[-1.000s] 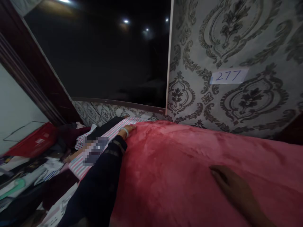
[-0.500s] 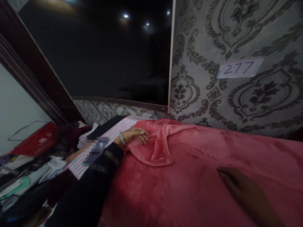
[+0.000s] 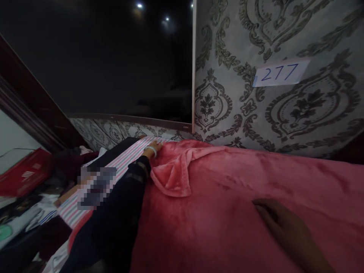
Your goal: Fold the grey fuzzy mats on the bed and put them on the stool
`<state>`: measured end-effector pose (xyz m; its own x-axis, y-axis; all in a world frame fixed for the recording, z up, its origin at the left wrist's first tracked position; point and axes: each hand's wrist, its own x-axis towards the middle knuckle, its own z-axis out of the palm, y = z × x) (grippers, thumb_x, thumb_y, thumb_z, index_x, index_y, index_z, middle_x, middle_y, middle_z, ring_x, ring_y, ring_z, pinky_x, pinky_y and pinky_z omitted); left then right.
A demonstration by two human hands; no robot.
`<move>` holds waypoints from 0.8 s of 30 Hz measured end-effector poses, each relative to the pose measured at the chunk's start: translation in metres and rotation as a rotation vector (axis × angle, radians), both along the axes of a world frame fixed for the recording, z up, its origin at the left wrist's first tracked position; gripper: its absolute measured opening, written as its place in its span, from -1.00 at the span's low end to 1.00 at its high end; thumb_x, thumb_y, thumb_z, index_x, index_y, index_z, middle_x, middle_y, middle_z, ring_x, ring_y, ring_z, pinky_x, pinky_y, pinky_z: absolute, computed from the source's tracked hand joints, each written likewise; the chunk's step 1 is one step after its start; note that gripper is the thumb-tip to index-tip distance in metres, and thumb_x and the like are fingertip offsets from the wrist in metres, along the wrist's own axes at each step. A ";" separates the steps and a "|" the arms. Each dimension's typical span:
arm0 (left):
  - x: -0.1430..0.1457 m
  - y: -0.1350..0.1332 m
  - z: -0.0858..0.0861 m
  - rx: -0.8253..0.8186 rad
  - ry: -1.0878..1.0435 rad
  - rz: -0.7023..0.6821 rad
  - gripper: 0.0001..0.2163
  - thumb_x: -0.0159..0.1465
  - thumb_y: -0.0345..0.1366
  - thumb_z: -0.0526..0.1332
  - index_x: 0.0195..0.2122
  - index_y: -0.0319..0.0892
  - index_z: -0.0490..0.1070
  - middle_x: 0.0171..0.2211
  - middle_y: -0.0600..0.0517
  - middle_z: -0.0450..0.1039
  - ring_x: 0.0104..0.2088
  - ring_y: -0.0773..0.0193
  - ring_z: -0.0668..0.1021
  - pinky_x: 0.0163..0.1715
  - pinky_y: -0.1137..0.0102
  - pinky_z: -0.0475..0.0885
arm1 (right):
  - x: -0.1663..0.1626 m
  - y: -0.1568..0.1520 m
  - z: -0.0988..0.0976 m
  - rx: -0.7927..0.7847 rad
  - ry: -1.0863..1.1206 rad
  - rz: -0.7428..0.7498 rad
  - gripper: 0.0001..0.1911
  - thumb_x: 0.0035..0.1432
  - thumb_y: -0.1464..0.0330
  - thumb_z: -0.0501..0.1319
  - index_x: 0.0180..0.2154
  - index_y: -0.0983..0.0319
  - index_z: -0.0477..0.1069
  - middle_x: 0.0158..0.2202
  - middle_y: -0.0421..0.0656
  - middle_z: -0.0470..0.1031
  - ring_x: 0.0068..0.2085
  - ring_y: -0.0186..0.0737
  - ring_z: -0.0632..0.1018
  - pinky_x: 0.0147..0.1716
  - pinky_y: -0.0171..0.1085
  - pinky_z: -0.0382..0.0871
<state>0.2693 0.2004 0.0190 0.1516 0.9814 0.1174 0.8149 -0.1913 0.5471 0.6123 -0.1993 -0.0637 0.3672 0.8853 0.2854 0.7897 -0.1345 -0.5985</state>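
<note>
A pink fleece blanket covers the bed. My left hand, with a pale bangle on its wrist and a dark sleeve, reaches to the blanket's far left corner beside the wall. The fingers are tucked against the blanket's edge and mostly hidden. Right beside that hand a flap of the blanket lies folded back. My right hand rests flat on the blanket at the lower right with its fingers stretched out and nothing in it.
A pink-and-white striped sheet shows left of the blanket. A large dark screen hangs on patterned wallpaper with a paper label "277". A red basket and piled clothes lie at the left.
My left hand drew back from the folded flap to the far corner by the wall. The flap, pulled up half a second ago, still lies folded. My right hand stays flat.
</note>
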 end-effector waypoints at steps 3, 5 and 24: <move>0.008 -0.005 0.004 0.007 -0.032 -0.020 -0.66 0.10 -0.33 0.25 -0.07 -0.24 0.48 -0.10 -0.15 0.57 0.03 -0.03 0.53 0.06 0.21 0.37 | -0.003 -0.001 0.006 -0.015 0.011 0.001 -0.56 0.21 0.00 0.03 -0.22 0.09 0.57 -0.15 -0.11 0.63 -0.16 0.02 0.63 -0.13 -0.01 0.55; 0.009 -0.019 0.010 0.033 -0.065 -0.053 -0.66 0.10 -0.36 0.18 -0.07 -0.21 0.47 -0.13 -0.08 0.58 -0.01 0.08 0.53 0.04 0.28 0.40 | -0.004 -0.001 0.007 -0.018 0.020 0.000 -0.56 0.20 0.00 0.03 -0.22 0.09 0.57 -0.14 -0.12 0.63 -0.14 0.03 0.62 -0.11 0.00 0.53; 0.022 -0.108 -0.003 -0.316 -0.401 -0.194 -0.57 0.11 -0.21 0.37 0.01 -0.18 0.47 -0.48 0.09 0.47 -0.48 0.31 0.51 -0.40 0.41 0.44 | -0.005 0.001 0.007 -0.034 0.044 0.004 -0.53 0.20 -0.01 0.00 -0.21 0.10 0.56 -0.13 -0.11 0.63 -0.12 0.04 0.62 -0.09 0.04 0.51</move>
<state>0.2917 0.0925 0.0161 0.3375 0.9368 -0.0928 0.4967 -0.0935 0.8629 0.6072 -0.1983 -0.0567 0.3751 0.8957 0.2388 0.7633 -0.1522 -0.6279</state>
